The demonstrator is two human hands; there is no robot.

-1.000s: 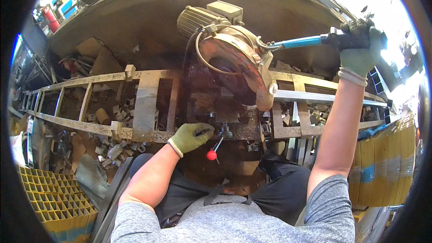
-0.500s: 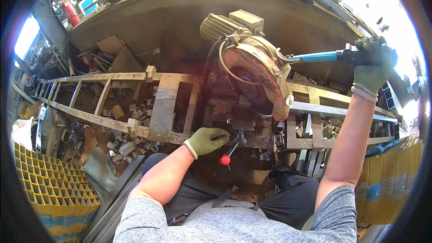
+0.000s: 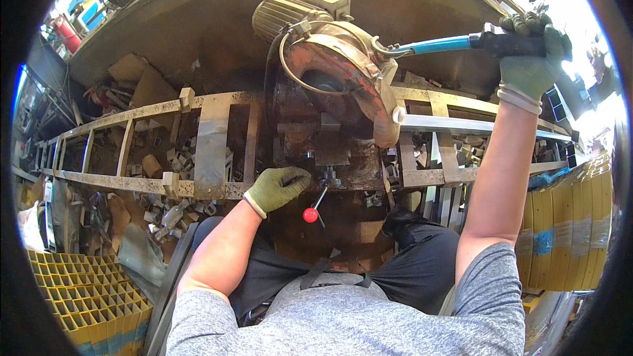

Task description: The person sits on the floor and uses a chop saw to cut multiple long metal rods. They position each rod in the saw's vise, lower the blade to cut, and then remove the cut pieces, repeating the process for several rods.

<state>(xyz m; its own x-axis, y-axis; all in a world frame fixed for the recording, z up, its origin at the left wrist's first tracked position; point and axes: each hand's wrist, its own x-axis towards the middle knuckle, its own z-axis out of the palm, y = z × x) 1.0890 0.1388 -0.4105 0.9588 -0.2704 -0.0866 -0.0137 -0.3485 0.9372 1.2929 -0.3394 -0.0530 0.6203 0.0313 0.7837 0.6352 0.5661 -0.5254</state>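
Note:
My right hand [image 3: 531, 53], in a dirty green glove with blackened fingers, is wrapped round the black grip at the end of a blue lever [image 3: 438, 45]. That lever joins a cut-off saw with a worn red and tan guard [image 3: 369, 86] and a ribbed motor [image 3: 283, 18]. My gloved left hand [image 3: 280, 186] hovers left of the clamp handle with a red ball knob [image 3: 310, 215], apart from it, fingers loosely bent and holding nothing. A pale metal bar [image 3: 478, 125] runs from the right to the saw; its end under the guard is hidden.
Ladder-like steel rails [image 3: 128, 147] extend to both sides of the saw. Offcuts [image 3: 173, 214] litter the floor beneath them. Yellow tube bundles [image 3: 86, 290] stand at lower left, with yellow stacked profiles [image 3: 567, 224] at right. A low wall [image 3: 217, 13] runs behind.
The whole view has shifted, so the saw, rails and hands appear farther left and higher. My right hand keeps its grip; my left hand stays beside the clamp handle.

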